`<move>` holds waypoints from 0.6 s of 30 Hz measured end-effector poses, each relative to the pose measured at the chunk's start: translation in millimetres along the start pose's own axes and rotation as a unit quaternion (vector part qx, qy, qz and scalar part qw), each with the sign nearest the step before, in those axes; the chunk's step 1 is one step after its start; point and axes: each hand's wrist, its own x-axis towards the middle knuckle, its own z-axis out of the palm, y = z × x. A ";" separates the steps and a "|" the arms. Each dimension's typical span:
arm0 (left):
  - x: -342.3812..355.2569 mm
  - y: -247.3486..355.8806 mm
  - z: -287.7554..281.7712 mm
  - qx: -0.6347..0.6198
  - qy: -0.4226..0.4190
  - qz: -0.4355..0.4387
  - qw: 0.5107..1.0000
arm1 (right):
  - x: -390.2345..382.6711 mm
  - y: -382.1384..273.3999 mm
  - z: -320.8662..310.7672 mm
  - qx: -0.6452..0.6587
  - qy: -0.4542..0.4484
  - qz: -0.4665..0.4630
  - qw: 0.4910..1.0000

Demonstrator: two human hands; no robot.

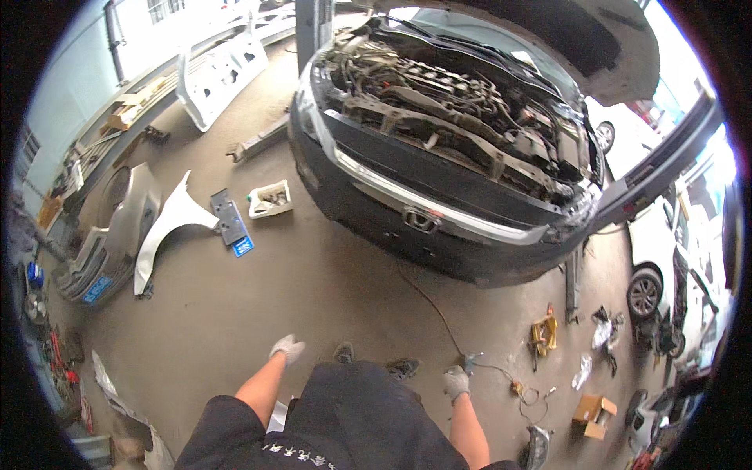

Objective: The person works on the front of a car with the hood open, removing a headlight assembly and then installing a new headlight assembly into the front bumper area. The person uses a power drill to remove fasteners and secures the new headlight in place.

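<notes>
honestly looks like prep: left hand (pixel 289 349) half-curled, seemingly empty; right hand (pixel 456 383) curled, hold unclear, bluish tool (pixel 472 361) just beyond its fingertips; next: firm grip, probably.

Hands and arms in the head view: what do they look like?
Left hand and right hand both wear pale greyish gloves; the weave is too small to make out. The black sleeves are short, leaving the forearms bare.

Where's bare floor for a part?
Broadest: the floor between the left hand, white basket and raised-hood car. Another lies left of that hand, this side of the white fender. Crowded: right of the right hand: yellow part, cardboard box, headlight.
</notes>
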 end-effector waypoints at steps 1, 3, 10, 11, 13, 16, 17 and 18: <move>0.6 -25.3 8.3 0.049 0.034 -0.012 0.998 | -4.4 9.9 -3.8 -0.011 -0.004 0.011 1.000; 29.0 -110.2 29.3 0.022 0.004 -0.089 0.996 | -56.8 -29.4 -30.1 -0.021 -0.025 0.030 0.999; 13.3 -119.3 26.6 0.006 -0.031 -0.143 0.989 | -77.3 36.1 -14.7 0.101 -0.115 0.181 0.971; 3.7 -98.0 18.9 0.018 -0.017 -0.115 0.993 | -81.6 26.8 -25.4 0.100 -0.130 0.188 0.968; -3.3 -52.1 -3.3 0.027 -0.003 -0.058 0.998 | -80.6 6.9 -24.3 0.167 -0.107 0.211 0.957; -12.6 -3.0 -23.4 -0.009 0.044 0.023 0.999 | -17.7 20.8 -0.4 0.030 -0.027 0.084 0.996; -19.9 8.5 -34.5 -0.027 0.052 0.038 0.998 | 7.6 26.9 9.1 -0.052 0.009 0.013 0.999; -29.1 20.7 -53.0 -0.030 0.068 0.054 0.996 | 9.6 -8.6 8.8 -0.062 0.007 0.006 0.998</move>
